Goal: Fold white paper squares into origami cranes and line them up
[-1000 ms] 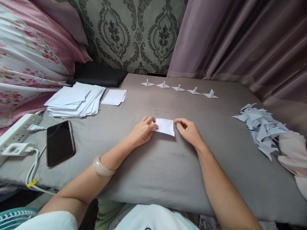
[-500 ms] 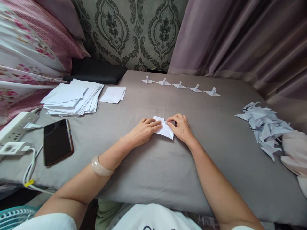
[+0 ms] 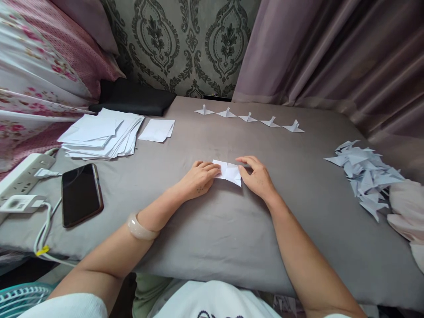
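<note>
A small folded piece of white paper [image 3: 229, 171] lies in front of me at the middle of the table, with creases across it. My left hand [image 3: 200, 179] is closed on its left end, the fingertips resting over the paper and the thumb hidden. At the right end, my right hand [image 3: 257, 177] has its thumb by the paper's edge and its index finger stretched out above, so thumb and fingers are apart. Beyond my hands stands a row of several folded paper birds [image 3: 247, 118].
On the left are a stack of white paper [image 3: 102, 137], a few separate sheets [image 3: 157, 130], a phone [image 3: 81, 194] and a power strip [image 3: 24, 176] with cables. A heap of folded paper birds [image 3: 367, 174] lies at the right beside a pinkish cloth [image 3: 406, 212].
My right hand has opened from its pinch at the paper's top edge and shifted slightly right. The paper's lower right corner has risen and it now looks shallower.
</note>
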`<state>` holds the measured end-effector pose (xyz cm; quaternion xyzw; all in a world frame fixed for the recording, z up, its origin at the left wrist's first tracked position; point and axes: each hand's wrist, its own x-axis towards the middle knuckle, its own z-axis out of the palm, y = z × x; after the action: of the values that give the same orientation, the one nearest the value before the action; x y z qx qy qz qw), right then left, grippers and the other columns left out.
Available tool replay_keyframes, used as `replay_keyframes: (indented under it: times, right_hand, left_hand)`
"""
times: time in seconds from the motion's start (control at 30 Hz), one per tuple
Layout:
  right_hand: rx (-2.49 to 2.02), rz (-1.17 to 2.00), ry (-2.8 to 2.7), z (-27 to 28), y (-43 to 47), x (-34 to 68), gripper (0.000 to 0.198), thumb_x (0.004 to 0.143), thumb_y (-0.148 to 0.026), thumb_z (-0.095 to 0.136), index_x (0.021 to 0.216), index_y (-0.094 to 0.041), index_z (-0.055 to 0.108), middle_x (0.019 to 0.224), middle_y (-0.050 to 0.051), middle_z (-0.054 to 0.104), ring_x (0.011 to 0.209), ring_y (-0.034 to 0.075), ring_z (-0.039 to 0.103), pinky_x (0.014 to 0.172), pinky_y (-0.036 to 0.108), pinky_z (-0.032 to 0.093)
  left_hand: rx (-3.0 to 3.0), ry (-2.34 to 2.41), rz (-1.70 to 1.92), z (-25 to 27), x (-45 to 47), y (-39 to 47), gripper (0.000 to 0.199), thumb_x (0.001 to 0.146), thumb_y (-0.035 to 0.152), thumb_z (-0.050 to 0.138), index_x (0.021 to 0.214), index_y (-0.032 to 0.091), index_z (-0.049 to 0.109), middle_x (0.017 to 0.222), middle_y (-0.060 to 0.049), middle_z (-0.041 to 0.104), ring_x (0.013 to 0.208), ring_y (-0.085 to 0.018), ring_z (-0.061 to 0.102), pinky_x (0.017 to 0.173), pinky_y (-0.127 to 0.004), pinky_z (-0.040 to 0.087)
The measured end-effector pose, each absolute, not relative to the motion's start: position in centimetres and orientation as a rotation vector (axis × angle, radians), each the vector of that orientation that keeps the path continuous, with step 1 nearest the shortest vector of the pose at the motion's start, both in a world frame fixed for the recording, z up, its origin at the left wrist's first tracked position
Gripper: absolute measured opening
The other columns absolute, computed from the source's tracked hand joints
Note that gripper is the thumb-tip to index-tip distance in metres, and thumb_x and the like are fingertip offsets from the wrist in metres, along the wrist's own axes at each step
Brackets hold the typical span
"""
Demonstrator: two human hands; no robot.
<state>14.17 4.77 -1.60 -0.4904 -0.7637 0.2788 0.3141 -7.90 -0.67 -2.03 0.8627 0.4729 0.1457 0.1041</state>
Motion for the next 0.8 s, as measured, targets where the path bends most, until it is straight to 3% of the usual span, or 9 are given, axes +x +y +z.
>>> replay_keyframes:
  times: [0.1,0.2,0.4,0.53,0.67,0.8]
  right_hand:
    - [-1.252,0.914,-2.080,-0.6,4.0,15.8,0.025,0.084,-0.044,0.057,0.095,-0.025,0.068,0.113,0.006,0.063,0.110,0.021,0.056,0.098,0.038,0.041]
    - [-1.251,1.080,-2.250,0.0,3.1,16.9,0.037,0.075,-0.052,0.067,0.104,-0.029,0.067,0.124,0.004,0.057,0.120,0.023,0.049,0.103,0.038,0.038]
    - [-1.412,0.801,-2.298,-0.7,2.5,16.2,0.026,0.078,-0.052,0.063,0.089,-0.029,0.069,0.119,0.003,0.057,0.115,0.026,0.049,0.103,0.044,0.035]
    - [-1.371,0.783,-2.342,-0.8,2.5,16.1,0.037,0.074,-0.058,0.065,0.096,-0.028,0.068,0.123,0.004,0.056,0.114,0.027,0.049,0.099,0.043,0.038]
    - [-1.408,0.660,-2.267,-1.5,2.7,15.6,0.026,0.081,-0.050,0.061,0.085,-0.025,0.068,0.115,0.005,0.061,0.105,0.025,0.053,0.095,0.041,0.040]
    - [-1.470,0.538,-2.099,-2.8,3.2,14.6,0.025,0.085,-0.040,0.056,0.070,-0.022,0.063,0.103,0.006,0.064,0.096,0.023,0.056,0.090,0.039,0.043]
  left_hand:
    - [2.494,1.397,0.529,-2.2,-8.0,-0.7,0.029,0.089,0.012,0.039,0.110,0.019,0.057,0.127,-0.010,0.061,0.115,-0.022,0.055,0.096,-0.037,0.033]
    - [2.458,1.415,0.551,-2.5,-7.9,-0.7,0.027,0.086,0.011,0.042,0.107,0.018,0.057,0.127,-0.010,0.060,0.114,-0.023,0.055,0.095,-0.037,0.034]
    - [2.249,1.562,0.684,-2.7,-7.7,-0.5,0.016,0.088,0.022,0.049,0.098,0.018,0.061,0.128,-0.012,0.056,0.117,-0.026,0.050,0.096,-0.042,0.038]
    - [2.085,1.653,0.725,-2.5,-7.6,-0.1,0.021,0.090,0.032,0.051,0.083,0.016,0.062,0.126,-0.013,0.058,0.112,-0.028,0.052,0.096,-0.045,0.039]
    - [2.041,1.654,0.751,-2.4,-7.5,0.1,0.033,0.090,0.032,0.050,0.062,0.016,0.052,0.125,-0.013,0.058,0.111,-0.028,0.053,0.096,-0.045,0.040]
    - [1.964,1.720,0.804,-2.7,-7.5,0.3,0.027,0.090,0.032,0.051,0.071,0.015,0.061,0.123,-0.013,0.059,0.113,-0.027,0.051,0.097,-0.044,0.042]
